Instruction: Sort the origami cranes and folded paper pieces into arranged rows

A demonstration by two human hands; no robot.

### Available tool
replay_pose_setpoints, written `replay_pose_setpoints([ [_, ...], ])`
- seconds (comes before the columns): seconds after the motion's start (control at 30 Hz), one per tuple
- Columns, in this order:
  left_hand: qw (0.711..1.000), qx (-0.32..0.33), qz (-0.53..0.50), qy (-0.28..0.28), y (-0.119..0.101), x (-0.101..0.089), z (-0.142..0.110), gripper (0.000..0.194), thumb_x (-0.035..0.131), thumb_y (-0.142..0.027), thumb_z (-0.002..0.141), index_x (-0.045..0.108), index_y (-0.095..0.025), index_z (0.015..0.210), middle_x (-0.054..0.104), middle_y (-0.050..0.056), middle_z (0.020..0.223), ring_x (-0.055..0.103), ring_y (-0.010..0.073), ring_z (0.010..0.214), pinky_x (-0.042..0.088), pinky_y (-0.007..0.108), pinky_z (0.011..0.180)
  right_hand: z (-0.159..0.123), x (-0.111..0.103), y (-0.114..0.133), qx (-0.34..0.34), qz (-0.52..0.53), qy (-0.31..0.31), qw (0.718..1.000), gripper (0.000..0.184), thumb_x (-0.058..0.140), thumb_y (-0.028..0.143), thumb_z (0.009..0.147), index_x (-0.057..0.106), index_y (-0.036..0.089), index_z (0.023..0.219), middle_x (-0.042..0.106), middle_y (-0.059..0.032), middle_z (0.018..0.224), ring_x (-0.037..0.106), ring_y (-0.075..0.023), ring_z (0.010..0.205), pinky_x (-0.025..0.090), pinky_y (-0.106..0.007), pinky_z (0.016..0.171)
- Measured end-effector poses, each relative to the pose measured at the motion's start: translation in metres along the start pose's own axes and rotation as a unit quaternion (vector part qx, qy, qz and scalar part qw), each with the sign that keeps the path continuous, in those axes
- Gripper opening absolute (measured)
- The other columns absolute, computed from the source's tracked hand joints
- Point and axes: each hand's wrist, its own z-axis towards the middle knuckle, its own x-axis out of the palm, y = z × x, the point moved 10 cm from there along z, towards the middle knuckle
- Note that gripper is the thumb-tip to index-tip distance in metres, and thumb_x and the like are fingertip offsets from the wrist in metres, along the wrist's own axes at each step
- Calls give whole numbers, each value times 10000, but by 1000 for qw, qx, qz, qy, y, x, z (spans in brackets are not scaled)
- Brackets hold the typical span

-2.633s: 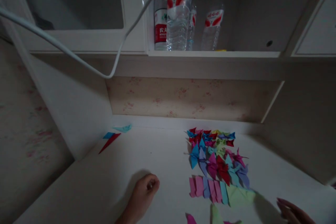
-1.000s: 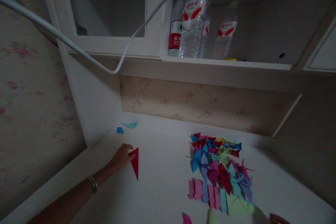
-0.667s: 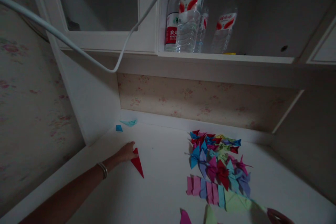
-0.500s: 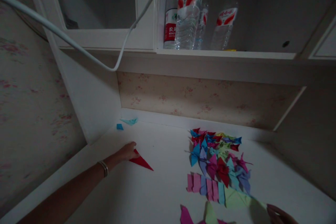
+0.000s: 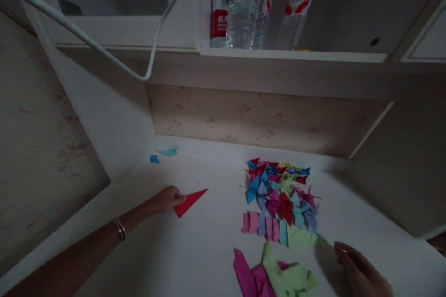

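Note:
My left hand (image 5: 170, 198) is closed around one end of a red folded paper triangle (image 5: 191, 202), its long point aimed up and right over the white desk. Lower right, my right hand (image 5: 364, 269) has its fingers pinched at the thin tip of a light green folded paper (image 5: 301, 237). That paper lies at the end of a row of small folded pink, purple and teal papers (image 5: 268, 227). Behind the row sits a pile of colourful origami cranes (image 5: 278, 192). Nearest me are a larger magenta folded paper (image 5: 245, 271) and a light green one (image 5: 285, 276), overlapping.
A blue paper piece (image 5: 154, 159) and a teal folded paper (image 5: 169, 152) lie at the desk's back left corner. Overhead, a shelf (image 5: 296, 56) holds several plastic bottles (image 5: 244, 18). A white cable (image 5: 104, 53) hangs across the upper left.
The red paper has swung in my left hand, its point turning from lower right to upper right. The view has tilted down, showing more of my right hand and the nearest papers.

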Motion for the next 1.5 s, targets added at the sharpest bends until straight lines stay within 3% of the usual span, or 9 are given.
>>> replay_pose_setpoints([
  [0.13,982,-16,-183,46,-17,21,-21,409,486,-598,753,495,-192,807,565,-19,692,530,122,508,387,230,464,-7,-1,16,-14,-22,-7,1000,516,540,582,682,701,176,957,728,-75,797,665,-269,785,493,-320,686],
  [0.23,954,-12,-294,55,-31,42,-34,434,598,-557,708,490,-209,945,630,5,831,618,159,644,459,244,533,-10,-1,20,-19,-9,-15,1000,511,529,576,705,697,167,961,714,-56,770,650,-238,761,472,-291,670],
  [0.37,938,-18,-346,10,-47,59,-44,403,647,-479,712,556,-206,994,672,41,965,636,225,928,498,278,741,-10,0,18,-29,22,-21,999,501,534,566,722,688,153,960,697,-46,747,629,-224,740,452,-288,670],
  [0.5,926,1,-376,28,-85,69,-51,373,597,-492,753,609,-187,966,705,55,938,653,229,863,512,306,730,-9,1,18,-34,34,-15,999,500,528,567,740,676,145,962,671,-39,711,613,-215,715,444,-287,658],
  [0.73,915,45,-400,3,-143,56,-53,327,619,-425,729,658,-194,957,646,86,1207,621,232,1033,507,317,857,-7,3,13,-14,1,1,1000,503,516,570,742,671,163,994,686,-44,737,626,-226,743,442,-295,676],
  [1.0,936,170,-308,-29,-206,41,-82,211,491,-191,830,701,-212,814,684,44,966,608,172,932,441,266,852,-4,6,9,-20,19,1,1000,497,534,571,724,684,167,971,695,-67,767,630,-249,772,444,-318,694],
  [1.1,926,144,-349,23,-215,51,-88,240,479,-187,831,716,-221,847,665,33,987,597,168,902,430,258,803,-4,5,11,-26,26,3,999,500,539,580,720,681,167,963,686,-61,751,622,-245,763,441,-314,686],
  [1.3,873,17,-465,143,-214,95,-99,255,479,-354,864,667,-201,943,654,30,899,571,161,750,399,260,652,-7,5,13,-28,36,-2,999,474,539,563,727,679,169,951,666,-51,735,600,-231,741,426,-313,682],
  [1.5,829,25,-526,188,-237,107,-101,317,548,-436,846,617,-186,1030,569,51,1004,531,165,879,397,263,739,-7,7,16,-28,42,-4,999,464,539,562,723,680,173,934,649,-34,693,593,-227,715,417,-315,673],
])
